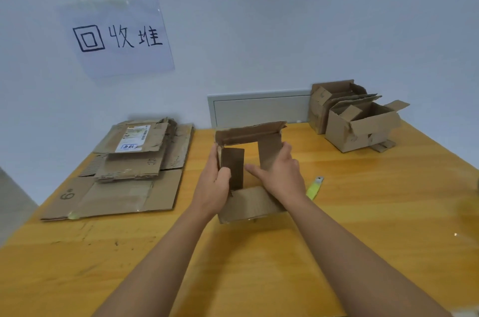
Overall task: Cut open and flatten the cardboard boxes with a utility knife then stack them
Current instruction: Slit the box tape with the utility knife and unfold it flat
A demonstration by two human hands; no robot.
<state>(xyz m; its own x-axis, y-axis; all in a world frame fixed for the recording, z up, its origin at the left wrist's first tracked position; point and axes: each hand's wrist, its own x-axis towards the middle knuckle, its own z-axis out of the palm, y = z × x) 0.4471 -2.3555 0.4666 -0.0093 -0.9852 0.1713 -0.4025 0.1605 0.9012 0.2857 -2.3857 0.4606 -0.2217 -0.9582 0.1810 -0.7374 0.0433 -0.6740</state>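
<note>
**Cut-open box held at mid-tabletop**

A cut-open cardboard box (pixel 250 161) is held upright at the middle of the wooden tabletop (pixel 363 213). Its left flap is gripped by the left hand (pixel 215 181); its right panel is clasped by the right hand (pixel 281 174). A yellow utility knife (pixel 315 188) lies just beside the right hand. A stack of flattened boxes (pixel 129 169) is seen at left, uncut boxes (pixel 357 119) at far right.
</note>
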